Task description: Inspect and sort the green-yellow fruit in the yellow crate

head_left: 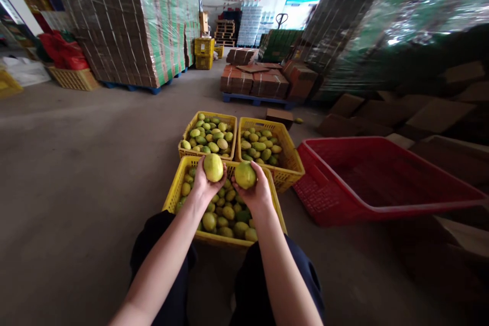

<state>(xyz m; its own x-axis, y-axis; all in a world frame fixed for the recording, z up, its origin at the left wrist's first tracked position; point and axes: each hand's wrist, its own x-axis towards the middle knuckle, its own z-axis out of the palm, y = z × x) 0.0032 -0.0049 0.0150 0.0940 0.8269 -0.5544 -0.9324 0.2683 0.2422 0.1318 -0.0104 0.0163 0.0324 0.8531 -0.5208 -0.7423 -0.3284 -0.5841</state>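
Observation:
My left hand (206, 182) is closed around a yellow lemon (213, 167), held up with the palm beneath it. Just to its right, my right hand (258, 191) grips a greener lemon (245, 175). Both hands are above the near yellow crate (173, 191), which stands between my knees and holds many yellow-green lemons (228, 213). Beyond it are two more yellow crates, the left one (207, 113) and the right one (292, 159), each with lemons inside. My forearms cover part of the near crate's contents.
A red plastic basket (324, 198) stands on the right, near loose cardboard boxes (439, 114). Ahead, flattened cartons (269, 84) lie on a blue pallet (244, 98). Tall film-wrapped stacks rise at left (164, 25) and right (420, 15). Concrete floor (95, 163) extends to the left.

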